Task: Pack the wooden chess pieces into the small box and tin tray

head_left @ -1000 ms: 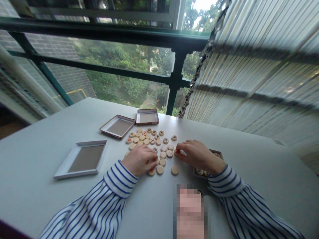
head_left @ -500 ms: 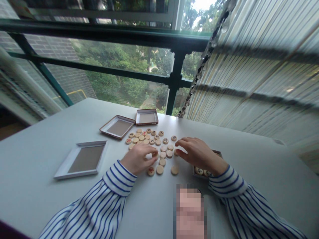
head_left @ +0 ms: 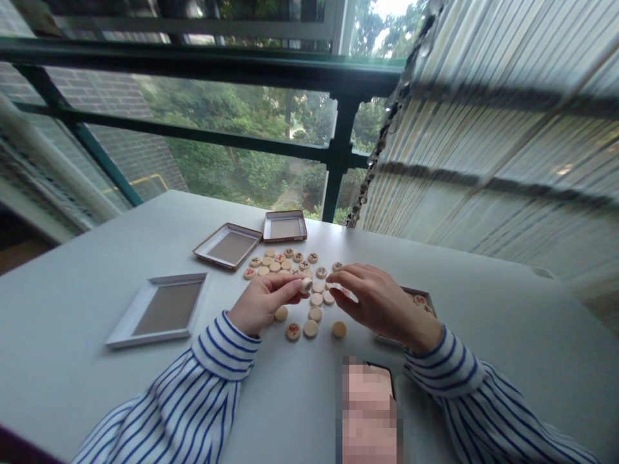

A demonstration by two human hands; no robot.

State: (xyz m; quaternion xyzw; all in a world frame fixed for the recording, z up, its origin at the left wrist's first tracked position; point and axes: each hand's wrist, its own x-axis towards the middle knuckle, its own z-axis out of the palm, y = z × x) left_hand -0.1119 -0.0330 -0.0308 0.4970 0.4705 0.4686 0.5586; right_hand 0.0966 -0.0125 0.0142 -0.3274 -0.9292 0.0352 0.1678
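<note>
Between thumb and fingertips, my left hand [head_left: 265, 298] pinches a round wooden Chinese chess piece [head_left: 306, 285] with a dark character, held above the table. My right hand [head_left: 374, 299] hovers close by with fingers and thumb apart, holding nothing that I can see. A red-marked piece [head_left: 345, 292] shows under its thumb and fingers. Many loose pieces lie around both hands, some face down and some showing red or dark characters. Nearest me are a red-marked piece [head_left: 293, 332] and a blank one [head_left: 339, 329]. An open box [head_left: 432, 304] of pieces is partly hidden behind my right hand.
On the white table [head_left: 72, 303], a pale shallow tray [head_left: 126, 322] lies at left. Two brown-edged box parts [head_left: 211, 259] [head_left: 285, 241] lie farther back. A dark-edged, phone-like object [head_left: 393, 386], mostly pixelated, is at the near edge. A window and bead curtain stand behind.
My left hand has lifted slightly and turned, now showing a chess piece in its pinch. The right hand has shifted a little left, and a red-marked piece shows beneath it.
</note>
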